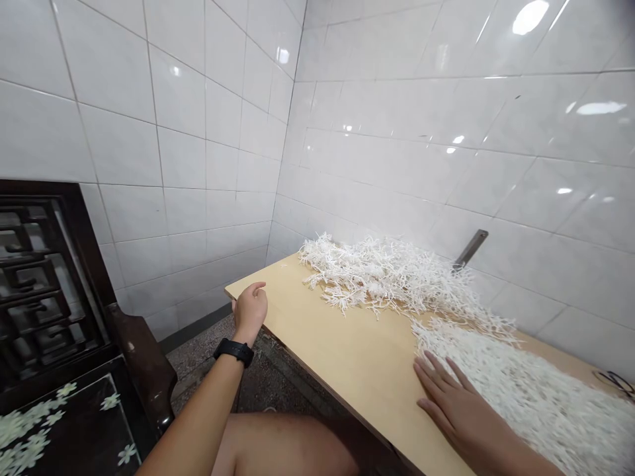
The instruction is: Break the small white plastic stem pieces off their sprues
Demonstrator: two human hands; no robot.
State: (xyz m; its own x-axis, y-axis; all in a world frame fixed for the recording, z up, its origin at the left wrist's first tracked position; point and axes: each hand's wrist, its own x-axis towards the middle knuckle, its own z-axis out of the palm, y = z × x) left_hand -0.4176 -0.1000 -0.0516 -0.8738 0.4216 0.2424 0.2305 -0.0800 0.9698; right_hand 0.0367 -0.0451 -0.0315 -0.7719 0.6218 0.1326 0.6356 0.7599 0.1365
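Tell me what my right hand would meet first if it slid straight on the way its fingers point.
The right hand would probably first meet the loose left edge of the nearer white heap, right beside it; whether they already touch is hard to tell.

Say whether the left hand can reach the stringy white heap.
Probably yes: the left hand is at the edge of the tabletop; no obstacle shows between it and the stringy heap.

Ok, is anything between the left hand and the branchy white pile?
Nothing visible stands in the way: tabletop runs from the left hand, at its edge, to the branchy pile. The right hand is off that path.
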